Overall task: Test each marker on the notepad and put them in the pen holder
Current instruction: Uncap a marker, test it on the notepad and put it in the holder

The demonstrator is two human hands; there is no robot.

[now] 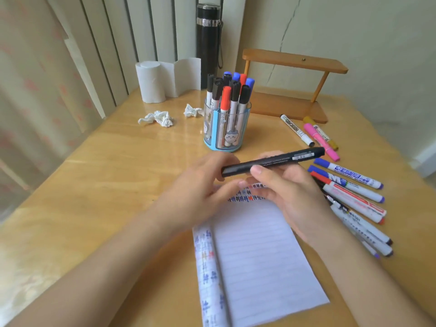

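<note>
Marker [283, 159] is gripped by the right hand [290, 192] over the notepad's [259, 256] far end, toward the tabletop's [118, 173] near edge, while the left hand [200, 187] is held open beside it.

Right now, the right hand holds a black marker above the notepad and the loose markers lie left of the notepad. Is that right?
No. The head view shows the loose markers lying right of the notepad, not left. The right hand does hold a black marker above the notepad.
</note>
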